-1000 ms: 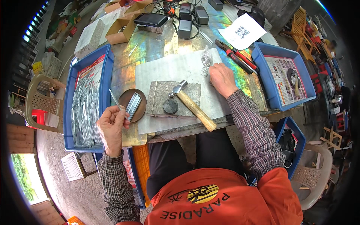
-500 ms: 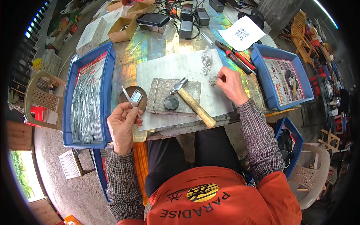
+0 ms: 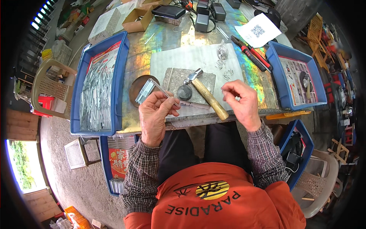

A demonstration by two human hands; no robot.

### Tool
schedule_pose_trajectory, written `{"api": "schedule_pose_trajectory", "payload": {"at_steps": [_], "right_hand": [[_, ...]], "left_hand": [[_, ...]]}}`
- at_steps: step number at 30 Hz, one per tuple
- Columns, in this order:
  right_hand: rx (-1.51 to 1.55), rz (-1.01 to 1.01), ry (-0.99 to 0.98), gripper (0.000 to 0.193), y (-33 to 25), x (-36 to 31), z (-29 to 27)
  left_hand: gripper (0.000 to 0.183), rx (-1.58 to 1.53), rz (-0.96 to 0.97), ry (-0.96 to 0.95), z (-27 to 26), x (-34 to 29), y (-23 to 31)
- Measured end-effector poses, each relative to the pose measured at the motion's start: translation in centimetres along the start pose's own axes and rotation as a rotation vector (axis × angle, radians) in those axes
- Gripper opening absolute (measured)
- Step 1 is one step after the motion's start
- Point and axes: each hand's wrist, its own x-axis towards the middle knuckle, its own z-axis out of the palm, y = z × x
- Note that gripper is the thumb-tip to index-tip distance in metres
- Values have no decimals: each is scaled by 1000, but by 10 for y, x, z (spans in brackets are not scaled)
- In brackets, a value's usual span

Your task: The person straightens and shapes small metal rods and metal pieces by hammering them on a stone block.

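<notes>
A thin silvery rod [image 3: 161, 88] is at the left side of the stone slab [image 3: 174, 78], its long axis slanting from far left to near right, the far end pointing away from the person. The left hand [image 3: 155, 116] pinches it between thumb and fingers. Right of the slab, the right hand [image 3: 244, 102] is half curled; I cannot tell whether its fingertips hold anything. A hammer [image 3: 207, 95] lies across the slab; left of it sits a brown bowl [image 3: 135, 86].

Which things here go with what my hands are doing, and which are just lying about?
Likely part of the job:
- rod, in the left hand
- bowl
- hammer
- stone block
- metal bits

Probably just lying about:
- pliers
- QR sheet
- left chair
</notes>
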Motion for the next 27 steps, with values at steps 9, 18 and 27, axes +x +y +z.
{"api": "schedule_pose_trajectory", "payload": {"at_steps": [9, 18, 27], "right_hand": [[465, 144, -125, 8, -41, -29, 41], [484, 106, -77, 7, -43, -35, 56], [478, 127, -16, 4, -45, -40, 61]], "left_hand": [[15, -208, -76, -13, 20, -13, -8], [11, -427, -85, -51, 21, -24, -12], [11, -494, -85, -11, 24, -27, -14]]}}
